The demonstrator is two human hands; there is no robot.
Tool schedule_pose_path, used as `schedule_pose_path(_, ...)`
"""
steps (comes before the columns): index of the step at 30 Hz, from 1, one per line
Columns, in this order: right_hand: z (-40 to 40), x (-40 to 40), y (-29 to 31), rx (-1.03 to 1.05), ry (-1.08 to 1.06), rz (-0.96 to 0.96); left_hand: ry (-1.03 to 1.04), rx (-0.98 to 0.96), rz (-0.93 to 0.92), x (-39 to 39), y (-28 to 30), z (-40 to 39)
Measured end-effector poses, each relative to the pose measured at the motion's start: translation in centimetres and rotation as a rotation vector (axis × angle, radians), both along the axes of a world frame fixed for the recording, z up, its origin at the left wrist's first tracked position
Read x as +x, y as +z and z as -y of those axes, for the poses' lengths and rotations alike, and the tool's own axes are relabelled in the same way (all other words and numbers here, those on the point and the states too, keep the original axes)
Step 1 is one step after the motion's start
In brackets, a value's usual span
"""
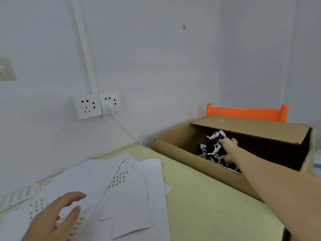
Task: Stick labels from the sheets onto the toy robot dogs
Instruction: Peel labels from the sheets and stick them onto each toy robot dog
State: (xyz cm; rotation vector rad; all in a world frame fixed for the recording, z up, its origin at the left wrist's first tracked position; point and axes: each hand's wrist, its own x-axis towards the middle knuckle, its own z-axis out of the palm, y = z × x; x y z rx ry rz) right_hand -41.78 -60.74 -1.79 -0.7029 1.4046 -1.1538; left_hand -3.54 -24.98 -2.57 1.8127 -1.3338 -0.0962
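Note:
Several white-and-black toy robot dogs (208, 153) lie piled inside an open cardboard box (175, 146) at the right. My right hand (229, 148) reaches into the box, and its fingers and thumb close around one toy robot dog (216, 135) raised above the pile. White label sheets (125, 185) with rows of small dark labels are spread overlapping on the pale green table (208, 206). My left hand (57, 216) rests with relaxed, spread fingers on the sheets at the lower left. Part of the held dog is hidden by my fingers.
The box's flap (251, 129) stands open at its far side, with an orange chair back (246, 112) behind it. Wall sockets (96, 105) with a white cable plugged in sit above the table's back edge. A strip of labels (15, 197) lies at far left.

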Motion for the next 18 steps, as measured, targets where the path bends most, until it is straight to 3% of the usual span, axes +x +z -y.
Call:
schedule_pose_path(3, -0.1, 1.0, 0.1, -0.064, 0.183, -0.275, 0.000, -0.018, -0.004, 0.2, 0.4, -0.2)
schedule_pose_path(6, -1.0, 2.0, -0.5, -0.072, 0.465, -0.843, -0.011, -0.027, 0.015, 0.5, 1.1, -0.4)
schedule_pose_path(8, -1.3, 2.9, -0.2, -0.201, 0.565, -1.091, -0.024, -0.019, 0.026, 0.9, 1.6, -0.8)
schedule_pose_path(15, -3.8, 7.4, 4.1, -0.659, 0.378, -1.260, -0.034, 0.158, 0.087, 4.7, 3.1, -4.1)
schedule_pose_path(18, -6.1, 10.9, 5.7, -0.956, 0.331, -1.183, -0.002, 0.111, 0.189, 6.1, 3.5, -6.7)
